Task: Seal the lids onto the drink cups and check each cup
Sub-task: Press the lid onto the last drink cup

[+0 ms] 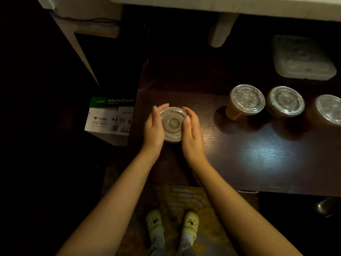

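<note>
1. Cup [172,124] sits near the left end of the dark worktop [258,159], straight ahead of you, its clear lid facing up; only the lid shows from above, and the body below is hidden.
2. Your left hand [154,129] cups the lid's left edge, its fingers curling around the far rim; your right hand [191,130] presses against the right edge, thumb on the rim. Both grips are curved around the cup, one on each side, neither clenched nor spread flat.
3. Below the worktop's near edge you can see your feet in pale yellow shoes [191,223] on a patterned floor.
4. Left of the worktop, lower down, stands a paper box [110,117] marked A4.
5. Farther right on the worktop, well apart from your hands, three lidded cups stand in a row: the first [246,99] shows amber drink below its lid, the second [285,100] is just beside it, and the third [329,109] is cut off by the frame edge.
6. Beyond them, near the far right, lies a pale lidded tray [302,58].
</note>
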`<state>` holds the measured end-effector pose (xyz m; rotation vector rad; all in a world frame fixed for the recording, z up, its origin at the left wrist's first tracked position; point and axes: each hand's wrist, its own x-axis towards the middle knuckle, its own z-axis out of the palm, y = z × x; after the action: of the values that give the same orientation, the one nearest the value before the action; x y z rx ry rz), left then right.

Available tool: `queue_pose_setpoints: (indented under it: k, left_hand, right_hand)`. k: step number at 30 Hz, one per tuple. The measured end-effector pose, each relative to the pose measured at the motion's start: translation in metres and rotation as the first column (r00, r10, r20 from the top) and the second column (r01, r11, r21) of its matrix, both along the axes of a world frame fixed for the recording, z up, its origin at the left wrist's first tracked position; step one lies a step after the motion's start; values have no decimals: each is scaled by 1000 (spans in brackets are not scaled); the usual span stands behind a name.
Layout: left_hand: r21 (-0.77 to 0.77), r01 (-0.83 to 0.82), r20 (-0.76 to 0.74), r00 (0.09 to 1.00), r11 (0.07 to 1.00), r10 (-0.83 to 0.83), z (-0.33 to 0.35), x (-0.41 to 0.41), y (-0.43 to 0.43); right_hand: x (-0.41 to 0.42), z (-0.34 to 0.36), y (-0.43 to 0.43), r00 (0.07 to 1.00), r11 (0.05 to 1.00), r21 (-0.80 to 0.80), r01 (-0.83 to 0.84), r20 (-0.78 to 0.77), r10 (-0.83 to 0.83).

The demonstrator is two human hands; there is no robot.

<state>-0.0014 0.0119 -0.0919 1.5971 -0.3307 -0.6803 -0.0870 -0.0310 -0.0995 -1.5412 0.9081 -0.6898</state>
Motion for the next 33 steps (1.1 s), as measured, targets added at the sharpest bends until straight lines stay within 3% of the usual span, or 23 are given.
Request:
queue_pose_setpoints:
  k: [4,8,11,14,16,19,23,26,30,32,33]
  left_hand:
    - [146,176,92,977,973,-191,2,41,-5]
    - [214,171,263,938,962,-225,5,69,-11]
    - [179,66,318,940,982,-121,7,64,3]
    - [143,-62,379,925,988,3,0,33,25]
    - [160,-66,400,917,985,-4,-9,7,32]
    - [130,-128,437,898,983,60,-17,-11,28]
    - [106,-155,487,869,982,85,-18,-11,27]
    - [140,-91,485,875,986,12,-15,-5,29]
    - [222,166,365,900,961,-240,-10,30,26]
    - [377,236,405,827,895,-389,0,51,23]
    - [479,232,468,749,847,-470,7,60,21]
  right_hand:
    - [-16,-4,52,997,999,-13,-35,-72,34]
    - [-30,-6,76,997,998,-54,8,-79,-13]
    - [-22,5,48,992,995,-69,68,-105,-75]
    - [-2,20,10,977,976,-174,-130,-189,97]
    - [13,19,-8,952,955,-144,-259,-207,227]
    - [20,6,-15,953,957,-40,-286,-116,280]
    - [21,-2,-16,964,965,-25,-261,-47,260]
    - [20,2,-12,974,975,16,-223,-32,223]
    - [9,8,24,995,996,47,-79,-57,81]
    - [0,8,48,991,989,105,-105,-67,112]
    - [-5,5,59,987,982,129,-138,-60,147]
